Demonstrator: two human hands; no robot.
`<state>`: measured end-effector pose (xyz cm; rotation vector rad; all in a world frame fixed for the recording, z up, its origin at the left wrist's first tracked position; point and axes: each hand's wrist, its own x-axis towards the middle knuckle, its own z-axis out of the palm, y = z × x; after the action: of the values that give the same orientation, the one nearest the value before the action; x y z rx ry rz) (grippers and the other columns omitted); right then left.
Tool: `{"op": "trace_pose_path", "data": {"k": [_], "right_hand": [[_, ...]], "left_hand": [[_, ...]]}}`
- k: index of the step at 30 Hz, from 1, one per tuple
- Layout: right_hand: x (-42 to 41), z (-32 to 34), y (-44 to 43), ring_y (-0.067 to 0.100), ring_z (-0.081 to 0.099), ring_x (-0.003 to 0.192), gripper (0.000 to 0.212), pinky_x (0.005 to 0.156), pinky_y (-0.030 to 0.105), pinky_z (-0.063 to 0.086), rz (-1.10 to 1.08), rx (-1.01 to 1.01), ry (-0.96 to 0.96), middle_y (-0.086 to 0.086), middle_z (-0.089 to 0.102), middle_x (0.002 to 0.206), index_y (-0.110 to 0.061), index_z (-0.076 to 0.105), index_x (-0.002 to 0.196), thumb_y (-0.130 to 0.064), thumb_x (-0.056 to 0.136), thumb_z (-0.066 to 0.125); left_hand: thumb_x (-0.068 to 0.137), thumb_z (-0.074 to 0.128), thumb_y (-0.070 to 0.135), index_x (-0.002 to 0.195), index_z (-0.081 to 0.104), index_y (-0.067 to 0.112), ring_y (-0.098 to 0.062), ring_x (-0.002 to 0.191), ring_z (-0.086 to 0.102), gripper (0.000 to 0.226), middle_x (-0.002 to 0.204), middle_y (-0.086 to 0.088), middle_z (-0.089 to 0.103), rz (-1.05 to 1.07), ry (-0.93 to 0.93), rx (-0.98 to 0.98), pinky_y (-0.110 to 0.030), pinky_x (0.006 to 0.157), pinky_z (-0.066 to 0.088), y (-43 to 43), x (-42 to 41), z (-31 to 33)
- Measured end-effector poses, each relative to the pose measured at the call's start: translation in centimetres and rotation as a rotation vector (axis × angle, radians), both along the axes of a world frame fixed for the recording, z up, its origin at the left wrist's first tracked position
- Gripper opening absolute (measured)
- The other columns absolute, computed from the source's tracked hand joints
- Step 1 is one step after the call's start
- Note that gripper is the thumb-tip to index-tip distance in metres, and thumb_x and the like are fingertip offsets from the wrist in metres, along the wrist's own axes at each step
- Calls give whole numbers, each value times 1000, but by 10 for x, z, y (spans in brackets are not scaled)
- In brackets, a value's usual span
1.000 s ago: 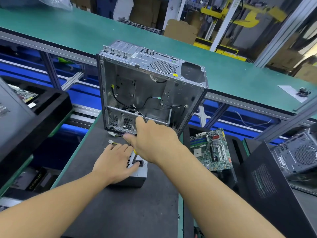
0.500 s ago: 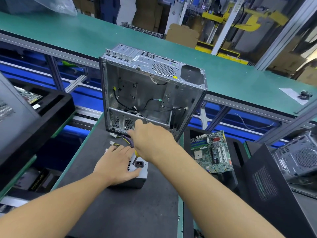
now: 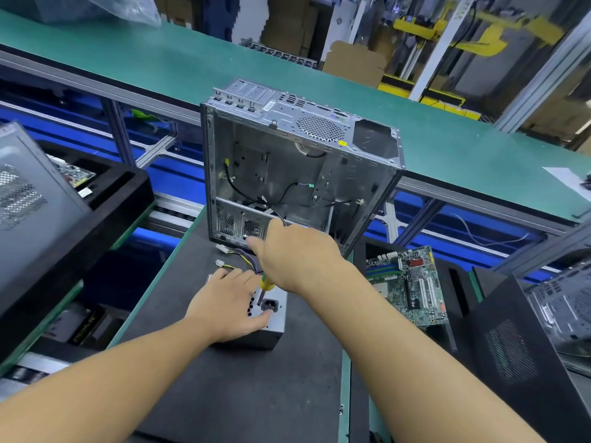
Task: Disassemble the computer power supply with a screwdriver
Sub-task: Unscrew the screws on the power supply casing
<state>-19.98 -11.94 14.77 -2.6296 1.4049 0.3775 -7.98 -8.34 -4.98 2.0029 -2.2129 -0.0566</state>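
Head view, looking down on a dark-matted desk: a grey metal power supply box sits near the desk's middle, just in front of an open, stripped silver steel computer case that stands upright at the desk's far edge. The left hand lies palm down on top of the power supply, covering its left part. Its fingers are stretched out flat toward the case and its thumb reaches to the black mains socket on the top face; it presses rather than grips.

The right hand is directly above the box's far edge, between it and the case. Its fingers are curled round a screwdriver with a yellow and green handle. Only the handle's lower end shows beneath the fist. The dark shaft slants down to the perforated top of the power supply, just left of the socket and right beside the left thumb. Whether the tip sits in a screw cannot be told.

A bundle of yellow, black and purple wires with white plugs trails from the box across the mat toward the case. A green printed motherboard lies in a black tray to the right, off the desk. A long green conveyor belt runs behind the case.
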Motion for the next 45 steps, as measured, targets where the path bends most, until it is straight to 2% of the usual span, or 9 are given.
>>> {"op": "trace_pose_path", "data": {"k": [6, 11, 15, 22, 27, 30, 35, 40, 45], "right_hand": [[-1, 9, -3, 26, 45, 81, 23, 60, 35, 35, 74, 180, -43, 9, 39, 112, -15, 38, 111, -10, 92, 50], [-2, 5, -1, 30, 47, 79, 29, 60, 36, 36, -9, 130, -42, 7, 47, 104, -21, 34, 106, -48, 100, 39], [-3, -1, -7, 25, 46, 66, 23, 55, 35, 35, 109, 12, -85, 4, 44, 78, -15, 41, 102, -37, 105, 33], [0, 7, -10, 24, 52, 88, 21, 63, 34, 38, 149, 245, -115, 0, 54, 99, -20, 42, 105, -33, 91, 51], [4, -5, -5, 29, 44, 75, 21, 56, 34, 33, 114, -68, -59, 0, 32, 73, -16, 44, 104, -35, 104, 35], [2, -2, -9, 29, 47, 76, 6, 57, 32, 34, 78, 92, -137, 3, 42, 79, -12, 38, 95, -18, 97, 40], [-4, 5, -9, 28, 45, 92, 24, 69, 38, 36, 6, 160, -60, 5, 44, 110, -17, 38, 104, -37, 93, 44], [-2, -6, -6, 27, 47, 65, 22, 51, 33, 29, -12, -13, -87, 4, 47, 84, -13, 35, 100, -35, 104, 36], [0, 2, -5, 29, 42, 100, 17, 75, 43, 47, 55, 161, -98, 5, 35, 113, -15, 44, 108, -14, 91, 44]], "left_hand": [[84, 30, 72, 103, 54, 30, -14, 98, 48, 52, 98, 13, 54, 7, -8, 4, -32, 95, 35, -1, 1, 1], [83, 31, 71, 107, 57, 29, -15, 100, 52, 55, 102, 12, 57, -7, 19, -7, -34, 95, 37, -1, 1, 1], [84, 27, 73, 101, 53, 27, -15, 96, 49, 55, 96, 11, 53, -4, -24, -19, -33, 91, 36, -1, 2, -1], [80, 49, 67, 64, 36, 34, -15, 68, 40, 39, 62, 13, 36, -1, -16, -155, -33, 75, 48, 1, -2, 4], [84, 33, 71, 85, 45, 27, -17, 91, 52, 46, 89, 10, 55, -21, -19, -78, -34, 84, 38, 0, 3, -5], [83, 38, 71, 81, 41, 28, -17, 88, 53, 43, 86, 10, 56, -11, 0, -66, -35, 85, 41, -1, 1, -3], [83, 34, 73, 102, 56, 30, -14, 98, 52, 52, 99, 14, 58, 9, 6, -24, -33, 92, 37, -2, 3, -6], [83, 30, 74, 106, 52, 31, -13, 99, 50, 53, 99, 15, 55, -2, 5, -9, -32, 90, 36, -2, 3, -4], [83, 29, 74, 106, 55, 31, -13, 99, 49, 56, 99, 14, 56, 12, -5, 6, -33, 93, 36, -3, 3, -4]]}}
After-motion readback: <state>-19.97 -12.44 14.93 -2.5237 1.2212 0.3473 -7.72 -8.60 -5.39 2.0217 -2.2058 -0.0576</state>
